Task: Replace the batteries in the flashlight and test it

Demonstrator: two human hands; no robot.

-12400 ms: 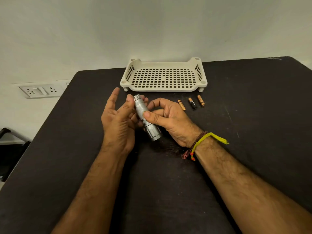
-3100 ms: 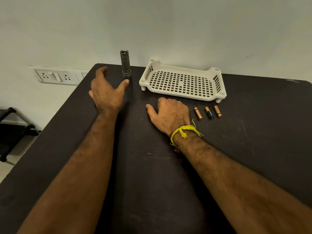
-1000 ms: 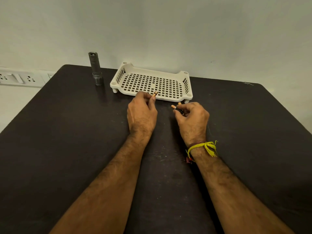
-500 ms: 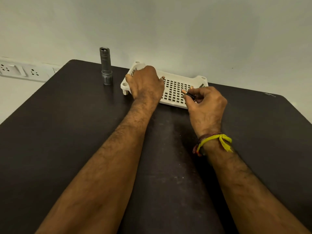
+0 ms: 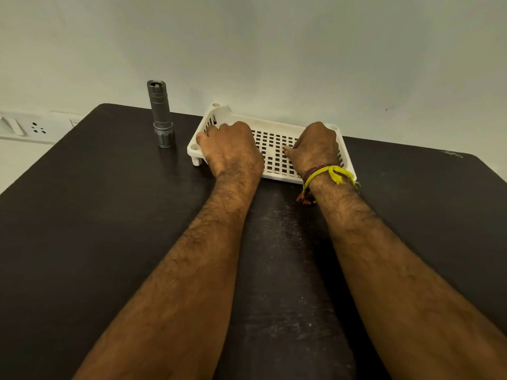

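Reaching into the white tray (image 5: 277, 179), the left hand (image 5: 231, 149) and right hand (image 5: 315, 146) curl their fingers downward, contents hidden, so grip cannot be told; flashlight (image 5: 160, 113) stands upright just left of the tray.

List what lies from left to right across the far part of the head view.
White wall socket plate → upright grey metal flashlight → left hand → right hand, both hands over the white perforated plastic tray.

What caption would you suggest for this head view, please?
Both hands, left and right, reach into the white tray; flashlight stands upright beside it.
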